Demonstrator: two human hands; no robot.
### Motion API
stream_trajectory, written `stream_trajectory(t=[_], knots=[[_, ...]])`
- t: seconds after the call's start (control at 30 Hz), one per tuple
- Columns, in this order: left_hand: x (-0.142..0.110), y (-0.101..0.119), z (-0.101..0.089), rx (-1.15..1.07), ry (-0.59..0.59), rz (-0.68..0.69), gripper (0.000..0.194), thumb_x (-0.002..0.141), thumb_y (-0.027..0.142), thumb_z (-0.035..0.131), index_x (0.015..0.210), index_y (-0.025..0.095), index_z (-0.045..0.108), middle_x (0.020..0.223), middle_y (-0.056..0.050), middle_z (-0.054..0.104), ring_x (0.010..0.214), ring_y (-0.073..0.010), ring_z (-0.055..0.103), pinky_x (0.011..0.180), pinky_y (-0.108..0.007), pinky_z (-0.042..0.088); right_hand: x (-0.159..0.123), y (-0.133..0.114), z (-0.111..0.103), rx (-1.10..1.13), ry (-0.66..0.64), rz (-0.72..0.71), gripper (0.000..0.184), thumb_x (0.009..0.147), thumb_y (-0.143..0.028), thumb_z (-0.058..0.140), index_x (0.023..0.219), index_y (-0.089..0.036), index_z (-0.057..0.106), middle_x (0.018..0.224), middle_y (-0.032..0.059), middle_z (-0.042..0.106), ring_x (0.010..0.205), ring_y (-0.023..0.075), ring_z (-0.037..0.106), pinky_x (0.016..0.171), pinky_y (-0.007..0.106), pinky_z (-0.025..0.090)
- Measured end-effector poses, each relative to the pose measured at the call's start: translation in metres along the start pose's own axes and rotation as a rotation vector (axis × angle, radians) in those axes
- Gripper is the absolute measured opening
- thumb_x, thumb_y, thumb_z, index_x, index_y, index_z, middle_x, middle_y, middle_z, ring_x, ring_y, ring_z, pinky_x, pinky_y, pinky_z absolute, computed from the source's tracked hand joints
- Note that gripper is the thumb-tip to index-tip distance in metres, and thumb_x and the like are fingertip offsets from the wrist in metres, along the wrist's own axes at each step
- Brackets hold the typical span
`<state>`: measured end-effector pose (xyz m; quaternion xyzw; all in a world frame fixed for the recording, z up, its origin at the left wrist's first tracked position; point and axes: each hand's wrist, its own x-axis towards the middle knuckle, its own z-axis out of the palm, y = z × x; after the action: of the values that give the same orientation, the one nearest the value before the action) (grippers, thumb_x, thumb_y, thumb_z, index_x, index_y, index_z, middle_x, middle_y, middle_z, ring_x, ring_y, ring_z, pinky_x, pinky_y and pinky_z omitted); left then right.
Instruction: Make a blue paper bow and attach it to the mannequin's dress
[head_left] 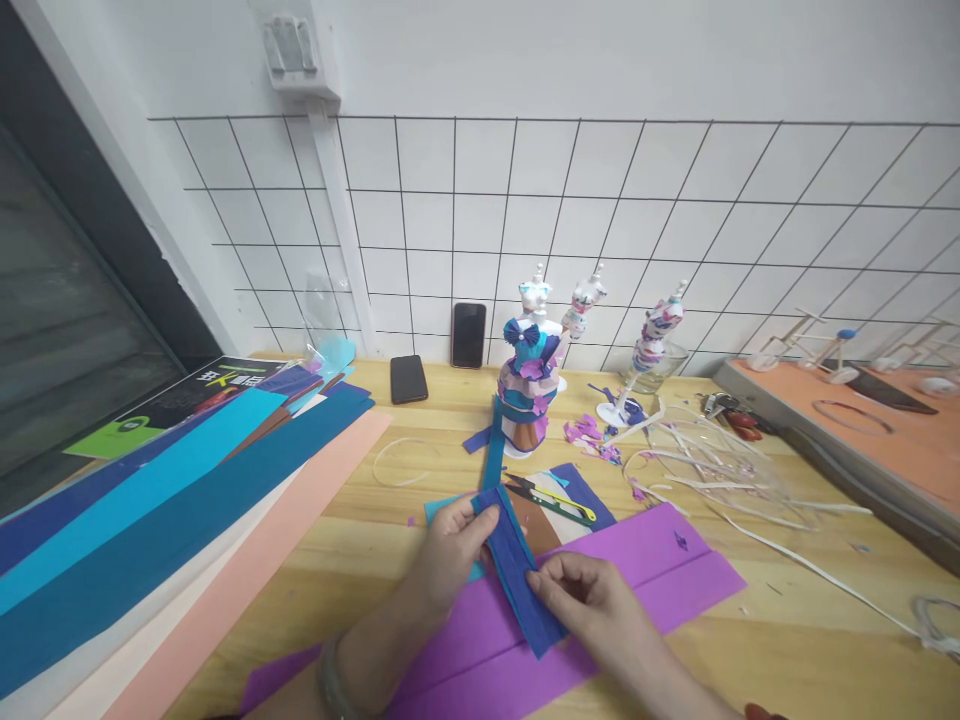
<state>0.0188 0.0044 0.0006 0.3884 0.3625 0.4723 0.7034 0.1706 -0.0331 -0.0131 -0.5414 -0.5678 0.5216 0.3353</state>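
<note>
A folded dark blue paper strip (517,575) with teal edges slants between my two hands over a large purple sheet (660,560). My left hand (454,545) pinches its upper end between thumb and fingers. Lower down, my right hand (581,590) pinches the strip's right edge. Just beyond lie yellow-and-black thread snips (555,498) on brown, white and blue paper pieces. A small mannequin (529,390) in a layered paper dress with a blue bow stands upright behind them. From near its base a teal strip (493,450) runs toward my left hand.
Long coloured paper sheets (187,500) cover the left side. Two phones, one lying (409,378) and one leaning on the wall (469,335), are at the back. White ribbon coils (712,460), purple scraps (592,435) and another mannequin (660,330) occupy the right. An orange-topped board (885,430) borders the far right.
</note>
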Motion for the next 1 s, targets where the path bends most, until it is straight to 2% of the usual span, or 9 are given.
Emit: stream_trajectory(t=[0.37,0.6,1.0], knots=[[0.0006,0.0001,-0.0013,0.004,0.029,-0.004,0.023,0.071,0.032,0.064,0.080,0.011,0.066,0.067,-0.006,0.069,0.051,-0.0133,0.059,0.053,-0.024,0.045,-0.0003,0.0023,-0.0001,0.049,0.007,0.036,0.040,0.069,-0.054,0.059,0.059,-0.016,0.053,0.046,-0.0053,0.045,0.039,0.0082,0.042,0.039,0.020,0.037],[0.0031,-0.0013,-0.0044,0.036,0.090,0.010,0.023,0.074,0.031,0.060,0.082,0.010,0.066,0.067,-0.006,0.069,0.052,-0.0134,0.059,0.051,-0.024,0.045,-0.0006,-0.0002,-0.0023,0.108,-0.033,0.065,0.039,0.065,-0.052,0.064,0.063,-0.013,0.058,0.048,-0.0036,0.053,0.038,0.0083,0.047,0.041,0.020,0.038],[0.0037,-0.0023,-0.0053,0.011,0.083,-0.006,0.023,0.071,0.032,0.063,0.079,0.011,0.067,0.063,-0.005,0.068,0.051,-0.0131,0.058,0.051,-0.024,0.046,0.0009,0.0060,0.0003,0.171,0.013,0.063,0.040,0.060,-0.053,0.068,0.061,-0.013,0.060,0.044,-0.0021,0.058,0.035,0.0084,0.049,0.039,0.020,0.040]])
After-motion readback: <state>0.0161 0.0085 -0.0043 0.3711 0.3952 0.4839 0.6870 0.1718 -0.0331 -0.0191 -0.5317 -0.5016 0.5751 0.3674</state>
